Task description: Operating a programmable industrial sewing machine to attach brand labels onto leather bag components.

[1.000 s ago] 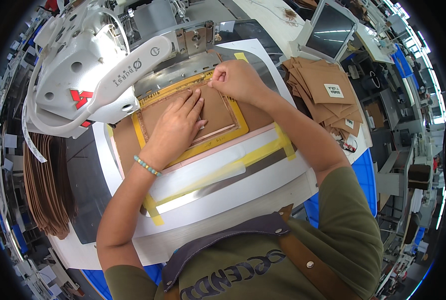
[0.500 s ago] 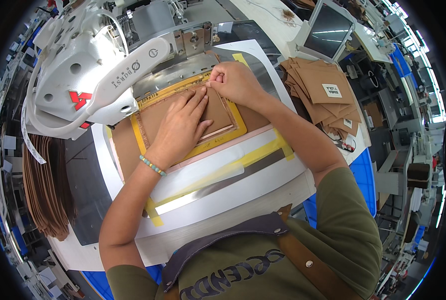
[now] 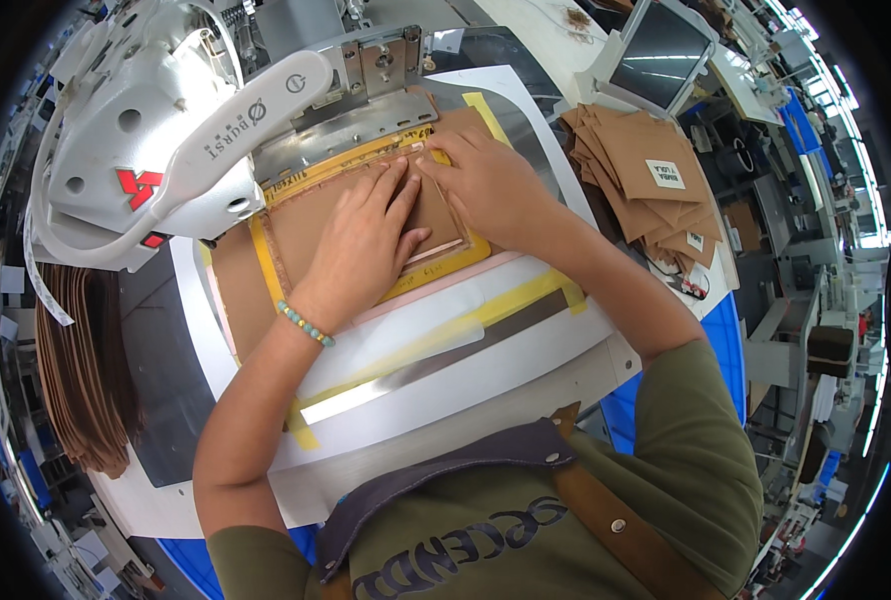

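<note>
The flat brown piece of leather-like sheet (image 3: 366, 215) lies inside a yellow rectangular frame template (image 3: 446, 268) on the bed of a large white industrial sewing machine (image 3: 166, 130), at about 11 o'clock from the person's chest. The left hand (image 3: 366, 245) rests palm-down on the sheet, fingers straight and close together, pressing rather than gripping. The right hand (image 3: 486, 180) sits at 1 o'clock from the left one, touching it, fingers curled with the tips pinching or pushing at the sheet's upper edge beside the machine's metal clamp plate (image 3: 346, 130). Whether anything is held between those tips cannot be told.

The sheet looks thin, light and pliable — likely to buckle if pushed from one edge, so flat pressure from above and a hold at a corner or edge would suit it. Its surface seems matte, not slippery.

At 3 o'clock from the hands lies a fanned stack of brown paper-like envelopes with white labels (image 3: 656, 190). At 9 o'clock hangs a bundle of brown strips (image 3: 81, 370) off the table edge. A grey tilted screen (image 3: 661, 50) stands at 1 o'clock.
</note>
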Motion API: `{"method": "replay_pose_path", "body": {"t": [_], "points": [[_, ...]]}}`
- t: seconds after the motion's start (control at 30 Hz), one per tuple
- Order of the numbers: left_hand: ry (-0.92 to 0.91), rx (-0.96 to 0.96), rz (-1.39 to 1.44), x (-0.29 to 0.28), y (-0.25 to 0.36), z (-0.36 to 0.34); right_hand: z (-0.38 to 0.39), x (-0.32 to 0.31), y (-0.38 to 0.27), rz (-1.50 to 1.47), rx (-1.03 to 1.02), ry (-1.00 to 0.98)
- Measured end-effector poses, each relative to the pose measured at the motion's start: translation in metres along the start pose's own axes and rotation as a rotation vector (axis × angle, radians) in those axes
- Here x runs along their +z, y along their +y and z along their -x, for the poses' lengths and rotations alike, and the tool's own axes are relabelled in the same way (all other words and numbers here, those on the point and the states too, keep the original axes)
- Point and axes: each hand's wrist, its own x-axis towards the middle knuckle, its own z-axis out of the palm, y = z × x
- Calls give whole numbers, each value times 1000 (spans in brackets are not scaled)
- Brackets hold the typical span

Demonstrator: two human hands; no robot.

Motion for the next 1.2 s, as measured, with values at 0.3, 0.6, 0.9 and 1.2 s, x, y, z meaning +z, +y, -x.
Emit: {"method": "replay_pose_path", "body": {"t": [0.3,0.6,0.9,1.2], "points": [[20,-12,35,-1,1,-2,-2,11,-6,88,-17,49],[-18,-17,9,-4,2,-5,-1,14,-4,49,26,88],[17,-25,43,-3,5,-7,-1,6,2,-57,33,238],[-13,-29,56,-3,3,-7,-5,8,5,80,-55,136]]}}
